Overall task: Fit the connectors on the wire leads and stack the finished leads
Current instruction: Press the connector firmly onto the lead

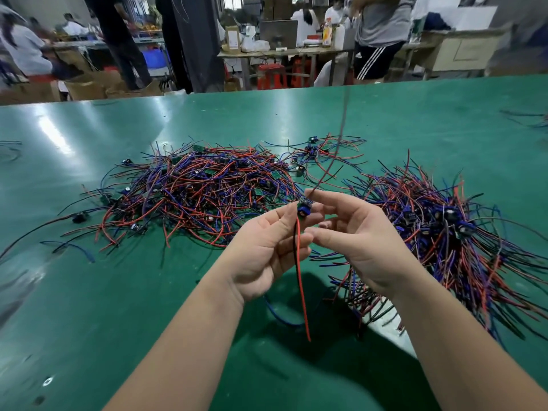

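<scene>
Over a green-topped workbench on a factory floor, a person's left hand is pinching a small blue connector on a green circuit board between fingertip and thumb, holding it in the air between two heaps of wiring. A thin red and black pair of wire leads is hanging straight down from the connector past the palm, while a second, blurred red and dark lead is rising from its top. The right hand is reaching in from just beside it, forefinger tip touching the connector's upper edge and the other fingers loosely curling; whether it is gripping anything cannot be told. A loose tangle of red, blue and black leads is sprawling across the bench behind the hands, and a tidier stack of leads with blue connectors is lying to the right.
</scene>
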Available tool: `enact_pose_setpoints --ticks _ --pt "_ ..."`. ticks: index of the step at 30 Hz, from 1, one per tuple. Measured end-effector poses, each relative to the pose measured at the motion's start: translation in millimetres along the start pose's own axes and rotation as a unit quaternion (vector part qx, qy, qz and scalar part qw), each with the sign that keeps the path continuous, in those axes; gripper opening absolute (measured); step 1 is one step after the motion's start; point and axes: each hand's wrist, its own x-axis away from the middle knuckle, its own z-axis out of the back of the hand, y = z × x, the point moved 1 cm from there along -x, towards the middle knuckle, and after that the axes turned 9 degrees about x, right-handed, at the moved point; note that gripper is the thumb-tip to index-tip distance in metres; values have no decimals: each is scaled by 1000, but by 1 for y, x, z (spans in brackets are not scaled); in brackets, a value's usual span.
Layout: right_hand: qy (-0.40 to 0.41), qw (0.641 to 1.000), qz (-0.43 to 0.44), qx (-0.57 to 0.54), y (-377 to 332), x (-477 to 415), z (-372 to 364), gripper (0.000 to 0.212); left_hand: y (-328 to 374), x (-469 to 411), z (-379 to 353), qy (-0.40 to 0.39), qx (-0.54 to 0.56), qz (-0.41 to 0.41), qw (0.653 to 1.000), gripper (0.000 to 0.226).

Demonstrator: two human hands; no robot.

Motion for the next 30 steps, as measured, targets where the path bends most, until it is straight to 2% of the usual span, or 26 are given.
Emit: enact_pose_setpoints --ticks 3,8,11,13,15,17,18,19,21,24,26,30 --pt "-9 999 5 36 -1 1 1 53 -1 -1 2 -3 -19 10 1000 43" --pt "49 999 -2 8 -1 1 0 14 -4 -1 4 -7 -30 19 999 31" --pt "86 996 -24 -2 -3 0 3 13 -5 0 5 -18 -63 16 998 36" --pt "110 993 -44 6 -9 -6 9 6 -1 -3 8 18 -84 -2 996 31" --pt "151 985 -73 37 -20 -21 22 8 7 -7 16 99 -130 -53 985 25" --pt "188 976 -85 65 -37 -48 38 15 17 -10 30 200 -238 -137 940 22" --pt "203 973 -82 77 -47 -64 45 16 22 -10 38 249 -329 -183 892 21" --pt "219 969 -77 82 -55 -80 52 15 26 -9 46 286 -427 -219 829 19" --pt "243 964 -77 73 -66 -110 63 7 30 -6 57 325 -568 -247 715 12" --pt "224 958 -135 113 -67 -135 69 31 33 -4 66 367 -661 -241 608 19" --pt "188 955 -170 153 -64 -133 63 34 35 -4 69 391 -689 -187 580 26" --pt "129 966 -162 155 -56 -95 38 7 36 -5 74 393 -694 -108 594 23"
